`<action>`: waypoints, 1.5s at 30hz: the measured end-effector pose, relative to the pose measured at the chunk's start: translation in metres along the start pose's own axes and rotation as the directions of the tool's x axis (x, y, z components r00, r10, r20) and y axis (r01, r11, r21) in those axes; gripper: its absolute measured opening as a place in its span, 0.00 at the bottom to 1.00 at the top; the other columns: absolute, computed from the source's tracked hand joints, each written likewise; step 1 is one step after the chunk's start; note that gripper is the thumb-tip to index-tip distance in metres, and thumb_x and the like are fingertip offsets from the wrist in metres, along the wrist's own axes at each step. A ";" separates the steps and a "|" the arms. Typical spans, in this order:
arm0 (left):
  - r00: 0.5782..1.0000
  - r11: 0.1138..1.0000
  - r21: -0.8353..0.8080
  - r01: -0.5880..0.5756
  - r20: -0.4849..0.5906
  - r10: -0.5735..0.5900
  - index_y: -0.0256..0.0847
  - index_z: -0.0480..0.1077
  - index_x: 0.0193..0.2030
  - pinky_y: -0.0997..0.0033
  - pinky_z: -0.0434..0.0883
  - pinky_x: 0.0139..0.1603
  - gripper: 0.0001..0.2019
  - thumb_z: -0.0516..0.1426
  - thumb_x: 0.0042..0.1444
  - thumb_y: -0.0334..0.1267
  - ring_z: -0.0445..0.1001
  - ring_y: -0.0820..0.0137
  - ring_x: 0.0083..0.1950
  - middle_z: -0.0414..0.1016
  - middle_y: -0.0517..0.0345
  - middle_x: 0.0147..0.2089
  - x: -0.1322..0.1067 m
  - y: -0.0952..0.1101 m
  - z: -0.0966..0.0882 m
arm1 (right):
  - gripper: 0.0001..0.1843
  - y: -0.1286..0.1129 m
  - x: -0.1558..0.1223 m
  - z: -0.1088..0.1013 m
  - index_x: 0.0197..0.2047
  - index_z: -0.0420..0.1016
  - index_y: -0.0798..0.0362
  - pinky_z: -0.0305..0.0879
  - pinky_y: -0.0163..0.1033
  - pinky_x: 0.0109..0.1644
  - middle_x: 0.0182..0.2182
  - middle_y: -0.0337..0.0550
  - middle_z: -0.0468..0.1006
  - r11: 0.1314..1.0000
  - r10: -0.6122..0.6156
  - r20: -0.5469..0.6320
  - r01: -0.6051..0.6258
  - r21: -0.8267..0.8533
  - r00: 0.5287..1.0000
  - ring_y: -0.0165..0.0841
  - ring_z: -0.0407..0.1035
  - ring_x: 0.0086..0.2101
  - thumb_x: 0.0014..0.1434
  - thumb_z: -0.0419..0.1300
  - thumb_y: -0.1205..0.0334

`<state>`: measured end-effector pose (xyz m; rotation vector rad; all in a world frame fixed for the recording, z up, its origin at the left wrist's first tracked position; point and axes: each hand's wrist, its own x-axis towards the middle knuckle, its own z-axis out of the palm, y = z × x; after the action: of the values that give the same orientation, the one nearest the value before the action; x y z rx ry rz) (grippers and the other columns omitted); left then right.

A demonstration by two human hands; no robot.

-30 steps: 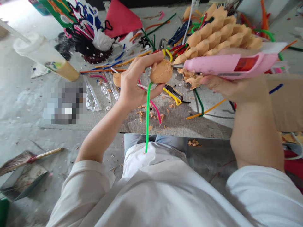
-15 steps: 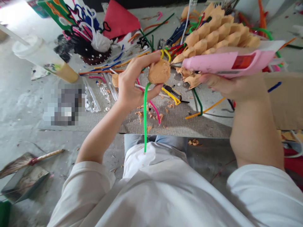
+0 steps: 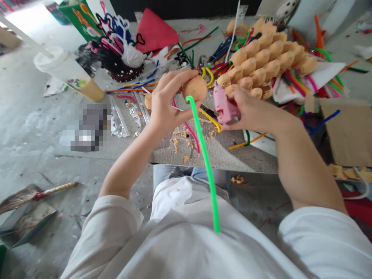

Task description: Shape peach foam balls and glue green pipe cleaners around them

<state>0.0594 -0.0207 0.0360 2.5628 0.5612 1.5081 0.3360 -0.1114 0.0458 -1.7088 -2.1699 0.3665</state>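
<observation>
Between the thumb and fingers of my left hand [image 3: 167, 100] is a round tan cup piece [image 3: 196, 88], which looks cut from an egg tray. A bright green pipe cleaner [image 3: 207, 162] hangs from its near side, and a yellow pipe cleaner [image 3: 209, 77] curves out beyond it. My right hand [image 3: 247, 110] grips a pink hot glue gun [image 3: 222, 104], its nozzle pointing up and away, a little apart from the cup piece. Just past the nozzle lies the tan egg tray [image 3: 261, 54]. A yellow and black box cutter [image 3: 210, 114] rests on the table between my hands.
Tan scraps and a pink pipe cleaner [image 3: 192, 135] lie on the grey table [image 3: 171, 155]. To the left stand a drink cup [image 3: 69, 73] and a dark pearl-dotted basket [image 3: 124, 73] of pipe cleaner shapes. Cardboard [image 3: 348, 128] lies at the right.
The glue gun has drawn back from the cup piece and turned from pointing left to pointing away. The cup piece has rotated, swinging the green pipe cleaner toward me and rightward.
</observation>
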 end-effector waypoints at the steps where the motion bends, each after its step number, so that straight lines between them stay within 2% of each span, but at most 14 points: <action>1: 1.000 0.999 0.026 0.018 -0.002 -0.018 0.53 0.70 0.62 0.56 0.77 0.50 0.27 0.61 0.60 0.61 0.76 0.66 0.49 0.79 0.56 0.53 0.000 0.000 0.000 | 0.46 0.000 -0.001 0.002 0.57 0.68 0.49 0.73 0.67 0.55 0.57 0.57 0.71 1.000 -0.012 0.044 0.012 -0.014 0.999 0.60 0.71 0.56 0.39 0.78 0.42; 3: 0.999 0.997 0.071 0.040 -0.022 -0.039 0.51 0.72 0.60 0.58 0.77 0.48 0.24 0.61 0.60 0.57 0.76 0.67 0.46 0.79 0.55 0.49 -0.001 0.002 0.000 | 0.48 -0.008 -0.004 0.000 0.63 0.64 0.50 0.67 0.68 0.64 0.62 0.60 0.65 0.996 -0.079 0.025 0.080 -0.041 0.997 0.61 0.63 0.65 0.44 0.76 0.42; 5: 0.998 0.994 0.096 0.056 -0.035 -0.053 0.48 0.74 0.58 0.60 0.77 0.45 0.23 0.62 0.59 0.53 0.76 0.68 0.44 0.78 0.53 0.47 -0.001 0.005 0.002 | 0.48 -0.025 -0.009 -0.005 0.66 0.61 0.47 0.65 0.66 0.68 0.62 0.58 0.65 0.978 -0.208 -0.158 0.206 -0.026 0.965 0.56 0.62 0.65 0.48 0.75 0.43; 8: 0.993 0.987 0.111 0.115 0.007 -0.117 0.45 0.75 0.59 0.63 0.76 0.40 0.23 0.63 0.58 0.50 0.76 0.69 0.39 0.78 0.50 0.48 -0.002 0.009 0.004 | 0.39 -0.058 -0.016 -0.016 0.63 0.64 0.35 0.76 0.55 0.54 0.52 0.44 0.74 0.920 -0.326 -0.370 0.383 0.089 0.870 0.43 0.74 0.49 0.52 0.74 0.45; 10: 0.989 0.985 0.104 0.141 0.039 -0.146 0.45 0.75 0.59 0.67 0.74 0.34 0.24 0.63 0.58 0.50 0.73 0.73 0.34 0.78 0.50 0.47 -0.002 0.012 0.004 | 0.28 -0.077 -0.018 -0.022 0.58 0.68 0.33 0.77 0.49 0.45 0.44 0.36 0.78 0.887 -0.324 -0.413 0.425 0.179 0.851 0.38 0.76 0.40 0.57 0.72 0.48; 14: 0.983 0.983 0.080 0.168 0.057 -0.172 0.48 0.74 0.61 0.72 0.70 0.27 0.23 0.63 0.60 0.49 0.68 0.79 0.27 0.78 0.51 0.50 -0.005 0.022 0.000 | 0.03 -0.091 -0.013 -0.032 0.42 0.77 0.34 0.76 0.47 0.38 0.36 0.34 0.81 0.917 -0.266 -0.500 0.376 0.133 0.825 0.38 0.78 0.37 0.64 0.66 0.51; 18: 0.980 0.981 0.049 0.187 0.057 -0.190 0.50 0.72 0.63 0.74 0.72 0.26 0.21 0.59 0.64 0.46 0.70 0.81 0.27 0.77 0.50 0.55 -0.008 0.039 -0.010 | 0.07 -0.084 -0.005 -0.032 0.38 0.78 0.42 0.77 0.45 0.36 0.34 0.38 0.81 0.862 -0.193 -0.595 0.424 0.277 0.780 0.35 0.78 0.32 0.62 0.67 0.51; 23: 0.976 0.978 0.011 0.207 0.058 -0.208 0.52 0.71 0.65 0.75 0.77 0.30 0.23 0.60 0.63 0.43 0.76 0.77 0.36 0.76 0.51 0.57 -0.011 0.057 -0.021 | 0.13 -0.085 -0.004 -0.032 0.35 0.75 0.46 0.77 0.41 0.31 0.32 0.37 0.78 0.759 -0.099 -0.591 0.445 0.476 0.800 0.31 0.77 0.29 0.59 0.72 0.50; 26: 0.973 0.975 -0.007 0.223 0.064 -0.222 0.55 0.71 0.65 0.74 0.76 0.27 0.24 0.61 0.62 0.42 0.74 0.78 0.32 0.77 0.53 0.58 -0.013 0.064 -0.023 | 0.13 -0.091 -0.005 -0.035 0.35 0.75 0.47 0.77 0.41 0.31 0.30 0.37 0.76 0.723 -0.109 -0.593 0.473 0.504 0.798 0.32 0.77 0.28 0.58 0.73 0.51; 31: 0.967 0.965 -0.067 0.253 0.043 -0.251 0.56 0.71 0.64 0.75 0.76 0.25 0.24 0.61 0.61 0.39 0.71 0.81 0.27 0.77 0.55 0.59 -0.015 0.074 -0.024 | 0.10 -0.095 -0.005 -0.038 0.34 0.77 0.47 0.75 0.40 0.28 0.31 0.38 0.77 0.725 -0.133 -0.605 0.493 0.481 0.785 0.32 0.77 0.28 0.59 0.72 0.53; 35: 0.964 0.960 -0.088 0.268 0.034 -0.266 0.55 0.70 0.64 0.74 0.82 0.30 0.24 0.61 0.61 0.38 0.78 0.76 0.36 0.76 0.54 0.59 -0.017 0.082 -0.023 | 0.11 -0.096 -0.007 -0.039 0.34 0.77 0.48 0.76 0.38 0.28 0.31 0.37 0.78 0.727 -0.121 -0.593 0.478 0.493 0.796 0.30 0.77 0.28 0.59 0.73 0.54; 38: 0.976 0.968 -0.130 0.213 -0.020 -0.217 0.52 0.71 0.63 0.76 0.84 0.33 0.23 0.61 0.61 0.37 0.81 0.71 0.46 0.76 0.53 0.57 -0.019 0.084 -0.021 | 0.10 -0.097 -0.008 -0.039 0.34 0.76 0.47 0.76 0.37 0.27 0.31 0.36 0.78 0.702 -0.132 -0.579 0.488 0.518 0.804 0.29 0.77 0.27 0.60 0.72 0.57; 42: 0.994 0.988 -0.146 0.051 -0.090 -0.064 0.50 0.70 0.65 0.79 0.83 0.32 0.24 0.62 0.62 0.42 0.81 0.70 0.50 0.77 0.54 0.57 -0.022 0.079 -0.019 | 0.13 -0.096 -0.007 -0.040 0.34 0.74 0.47 0.75 0.34 0.26 0.31 0.35 0.78 0.684 -0.148 -0.556 0.490 0.540 0.818 0.27 0.76 0.27 0.59 0.73 0.53; 45: 0.994 0.992 -0.119 -0.031 -0.108 0.019 0.49 0.69 0.65 0.73 0.86 0.41 0.25 0.63 0.62 0.46 0.81 0.66 0.55 0.77 0.53 0.58 -0.022 0.075 -0.020 | 0.13 -0.093 -0.007 -0.039 0.34 0.75 0.48 0.76 0.34 0.29 0.29 0.36 0.79 0.677 -0.176 -0.537 0.497 0.542 0.825 0.27 0.77 0.28 0.60 0.72 0.53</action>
<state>0.0516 -0.0995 0.0492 2.4199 0.4363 1.6411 0.2725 -0.1411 0.1186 -0.8379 -1.6643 0.5070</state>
